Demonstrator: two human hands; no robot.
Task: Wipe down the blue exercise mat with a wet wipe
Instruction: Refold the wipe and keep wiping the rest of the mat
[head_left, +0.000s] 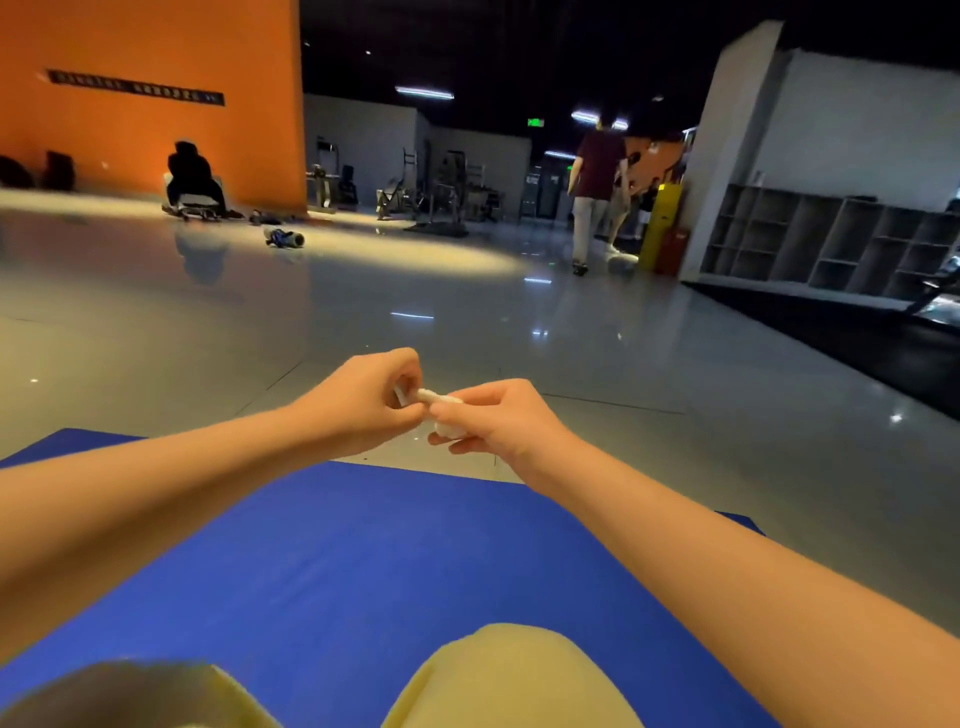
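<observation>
Wet wipe (439, 402) is white and bunched up, held in the air between your two hands, over the far edge of the mat and not touching it; one end sticks out as a short strip toward your left hand, and the rest is a small lump under your right fingers. Your left hand (363, 400) pinches the strip end with curled fingers and thumb; your right hand (498, 415) pinches the lump the same way, fingertips nearly meeting the left ones (how far the wipe is unfolded, cannot tell). Both forearms are bare and stretched forward over the blue exercise mat (363, 571); the mat lies flat on the glossy grey floor (363, 312), far edge just beneath your hands. Your knees (519, 680) in pale yellow fabric rest on the mat's near part. Further out: orange wall (145, 104) at left with a person in black (192, 179) low down in front of it; gym machines (441, 192) at the back; a person in a dark red top (597, 182) walking; yellow post (657, 223) beside them; grey cubby shelves (831, 239) at right.
</observation>
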